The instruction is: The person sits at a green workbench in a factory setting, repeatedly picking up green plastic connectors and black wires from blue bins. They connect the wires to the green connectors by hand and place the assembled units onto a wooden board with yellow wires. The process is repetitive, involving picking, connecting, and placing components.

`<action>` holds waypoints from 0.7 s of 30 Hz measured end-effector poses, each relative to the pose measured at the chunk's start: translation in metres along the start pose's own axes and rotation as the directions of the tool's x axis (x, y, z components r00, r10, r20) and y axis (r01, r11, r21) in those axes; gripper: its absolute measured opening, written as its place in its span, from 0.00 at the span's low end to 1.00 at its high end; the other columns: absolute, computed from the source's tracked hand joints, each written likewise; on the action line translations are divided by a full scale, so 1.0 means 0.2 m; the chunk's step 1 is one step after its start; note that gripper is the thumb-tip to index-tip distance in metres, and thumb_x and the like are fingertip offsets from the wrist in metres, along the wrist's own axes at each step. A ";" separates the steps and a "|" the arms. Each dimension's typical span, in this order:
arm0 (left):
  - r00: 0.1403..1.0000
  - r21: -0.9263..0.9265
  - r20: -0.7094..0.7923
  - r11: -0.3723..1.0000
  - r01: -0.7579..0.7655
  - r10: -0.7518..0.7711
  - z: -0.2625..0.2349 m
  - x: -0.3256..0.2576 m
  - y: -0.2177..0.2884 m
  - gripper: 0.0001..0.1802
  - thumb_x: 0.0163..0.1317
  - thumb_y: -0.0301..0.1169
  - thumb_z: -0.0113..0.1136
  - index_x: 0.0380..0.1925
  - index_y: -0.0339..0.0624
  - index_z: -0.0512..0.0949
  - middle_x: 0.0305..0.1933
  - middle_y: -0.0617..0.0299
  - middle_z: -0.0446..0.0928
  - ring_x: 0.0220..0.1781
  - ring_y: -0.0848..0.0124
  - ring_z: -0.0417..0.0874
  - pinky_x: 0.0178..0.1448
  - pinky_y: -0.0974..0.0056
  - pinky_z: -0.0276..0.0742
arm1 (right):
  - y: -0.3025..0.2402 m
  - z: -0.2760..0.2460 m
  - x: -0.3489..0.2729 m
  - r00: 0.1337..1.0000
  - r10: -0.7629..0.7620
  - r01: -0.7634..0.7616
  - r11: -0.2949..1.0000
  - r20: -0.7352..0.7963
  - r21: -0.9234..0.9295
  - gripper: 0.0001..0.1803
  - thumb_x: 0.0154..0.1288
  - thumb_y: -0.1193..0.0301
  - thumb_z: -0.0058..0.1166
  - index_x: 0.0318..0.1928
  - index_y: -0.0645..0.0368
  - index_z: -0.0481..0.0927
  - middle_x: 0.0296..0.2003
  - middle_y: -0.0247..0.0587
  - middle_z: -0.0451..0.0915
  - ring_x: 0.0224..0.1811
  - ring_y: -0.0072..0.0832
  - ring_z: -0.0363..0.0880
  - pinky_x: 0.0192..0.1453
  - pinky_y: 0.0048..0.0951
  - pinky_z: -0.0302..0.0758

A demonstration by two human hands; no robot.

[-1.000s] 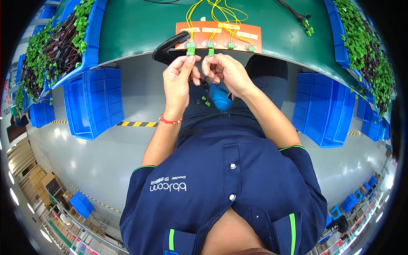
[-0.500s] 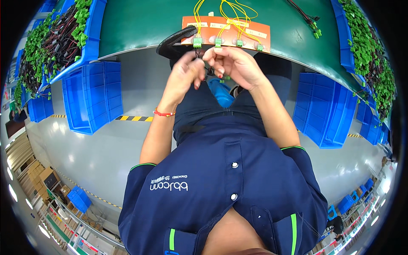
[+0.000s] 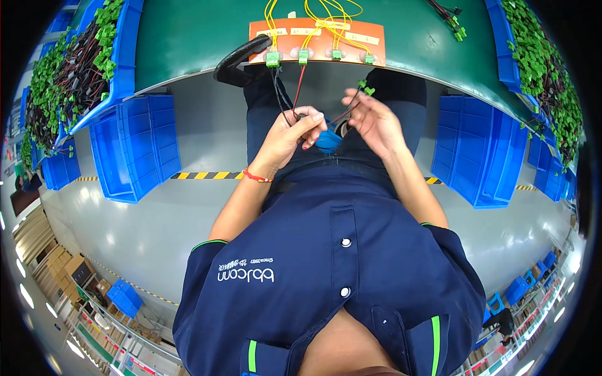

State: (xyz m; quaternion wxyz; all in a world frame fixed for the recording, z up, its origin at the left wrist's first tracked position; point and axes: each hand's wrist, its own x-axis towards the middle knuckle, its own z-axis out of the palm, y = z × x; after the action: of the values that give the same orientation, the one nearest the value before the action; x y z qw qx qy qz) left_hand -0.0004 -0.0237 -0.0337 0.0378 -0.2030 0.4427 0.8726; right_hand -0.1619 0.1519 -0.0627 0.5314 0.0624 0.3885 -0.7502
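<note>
My left hand (image 3: pixel 290 136) is closed around the wires of a red-and-black wire harness (image 3: pixel 299 88). Its black leads run up to a green terminal block (image 3: pixel 272 59), and a red lead reaches a second terminal block (image 3: pixel 303 57). Both blocks sit on the front edge of an orange board (image 3: pixel 320 41). From my left hand, more of the harness stretches across to my right hand (image 3: pixel 378 128), whose fingers loosely pinch the wires. Two small green connectors (image 3: pixel 365 88) stick out just beyond those fingertips. Yellow wires (image 3: pixel 332 28) loop behind the blocks.
A black curved handle-like piece (image 3: pixel 241 61) juts out at the board's left. Blue bins of green connectors and wires flank the green table (image 3: pixel 188 37), left (image 3: pixel 128 47) and right (image 3: pixel 505 56). Blue crates (image 3: pixel 135 147) stand below. Another harness (image 3: pixel 453 22) lies at the back right.
Both hands have drawn back from the terminal blocks and moved apart. The red and black leads now stretch out from the blocks. My right hand has moved right, with green connectors at its fingertips.
</note>
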 end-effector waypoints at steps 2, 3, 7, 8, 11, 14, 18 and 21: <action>0.998 0.070 -0.058 0.997 0.019 -0.015 -0.01 -0.02 0.02 0.14 0.72 0.39 0.60 0.34 0.40 0.82 0.24 0.71 0.75 0.25 0.83 0.73 0.28 0.75 0.67 | -0.05 0.04 -0.03 0.987 -0.162 0.161 0.982 0.001 -0.101 0.18 0.77 0.68 0.48 0.58 0.67 0.77 0.45 0.44 0.84 0.35 0.21 0.80 0.46 0.28 0.81; 0.995 0.131 -0.100 0.991 0.011 0.002 -0.01 -0.02 0.02 0.13 0.72 0.39 0.60 0.35 0.40 0.82 0.24 0.71 0.75 0.26 0.83 0.73 0.30 0.75 0.68 | -0.08 0.11 -0.06 0.980 -0.198 0.196 0.970 0.003 -0.142 0.17 0.78 0.68 0.48 0.57 0.68 0.78 0.43 0.42 0.84 0.35 0.21 0.80 0.46 0.26 0.80; 0.778 0.576 -0.386 0.788 -0.216 0.495 0.02 -0.01 -0.02 0.22 0.65 0.35 0.68 0.55 0.36 0.75 0.45 0.60 0.75 0.44 0.74 0.75 0.48 0.67 0.72 | -0.08 0.23 -0.07 0.946 -0.301 0.323 0.839 0.122 -0.437 0.16 0.78 0.65 0.51 0.52 0.68 0.81 0.38 0.35 0.82 0.32 0.17 0.76 0.41 0.21 0.76; 0.607 0.734 -0.389 0.631 -0.250 0.693 0.03 -0.01 -0.04 0.26 0.64 0.33 0.69 0.59 0.36 0.72 0.49 0.58 0.73 0.48 0.71 0.75 0.51 0.65 0.72 | -0.08 0.26 -0.06 0.940 -0.302 0.342 0.815 0.160 -0.469 0.16 0.78 0.66 0.51 0.51 0.68 0.81 0.37 0.35 0.82 0.32 0.16 0.75 0.41 0.20 0.75; 0.487 0.907 -0.182 0.337 -0.252 0.854 0.17 -0.07 0.13 0.27 0.61 0.28 0.69 0.60 0.39 0.73 0.49 0.57 0.70 0.46 0.69 0.73 0.50 0.65 0.71 | -0.07 0.35 -0.06 0.920 -0.310 0.391 0.758 0.240 -0.523 0.13 0.77 0.68 0.53 0.50 0.67 0.81 0.36 0.33 0.81 0.31 0.14 0.74 0.37 0.18 0.74; 0.724 0.781 -0.123 0.516 -0.352 0.679 0.25 -0.05 0.19 0.18 0.63 0.27 0.68 0.52 0.37 0.80 0.46 0.61 0.71 0.34 0.77 0.74 0.38 0.71 0.72 | -0.04 0.43 -0.09 0.871 -0.351 0.490 0.679 0.343 -0.547 0.12 0.77 0.71 0.52 0.49 0.67 0.81 0.37 0.32 0.79 0.32 0.14 0.75 0.38 0.19 0.74; 0.792 0.450 -0.204 0.773 -0.447 0.576 0.27 0.00 0.18 0.13 0.69 0.24 0.62 0.51 0.34 0.80 0.50 0.62 0.70 0.36 0.81 0.78 0.37 0.76 0.74 | -0.07 0.42 -0.10 0.817 -0.446 0.569 0.513 0.366 -0.643 0.10 0.76 0.74 0.51 0.48 0.69 0.80 0.41 0.35 0.77 0.34 0.18 0.77 0.37 0.21 0.75; 0.798 0.378 -0.191 0.793 -0.478 0.572 0.29 0.00 0.18 0.10 0.70 0.24 0.61 0.49 0.32 0.79 0.53 0.62 0.70 0.36 0.81 0.79 0.36 0.76 0.75 | -0.08 0.41 -0.07 0.872 -0.375 0.488 0.614 0.315 -0.621 0.14 0.78 0.69 0.46 0.42 0.67 0.81 0.33 0.34 0.79 0.32 0.19 0.77 0.36 0.22 0.73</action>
State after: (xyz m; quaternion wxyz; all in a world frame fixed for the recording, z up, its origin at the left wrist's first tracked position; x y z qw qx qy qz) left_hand -0.0283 0.0004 0.0232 -0.2438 -0.1900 0.6136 0.7266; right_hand -0.1444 0.1116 0.0092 0.3477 -0.2911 0.5975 -0.6614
